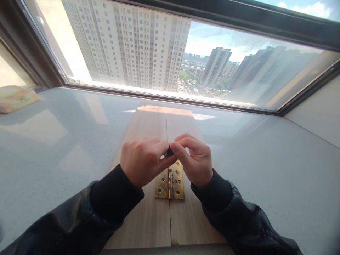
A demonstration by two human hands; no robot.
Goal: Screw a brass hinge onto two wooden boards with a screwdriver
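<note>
Over two wooden boards point(148, 226) lying side by side, my left hand point(145, 157) and my right hand point(195, 157) meet at the fingertips. A small dark object point(169, 152) is pinched in my left hand; my right thumb and fingers press together at its right side, and whether they grip it is hidden. Below the hands a brass hinge point(170, 184) lies across the seam between the boards, its upper part covered by my fingers. Several screw holes show in its leaves.
The boards rest on a glossy white sill point(87, 141). A dark-framed window point(164, 96) runs along the back, with tall buildings outside. At the far left sits a yellowish object point(17, 99). A white wall point(318, 106) stands at the right.
</note>
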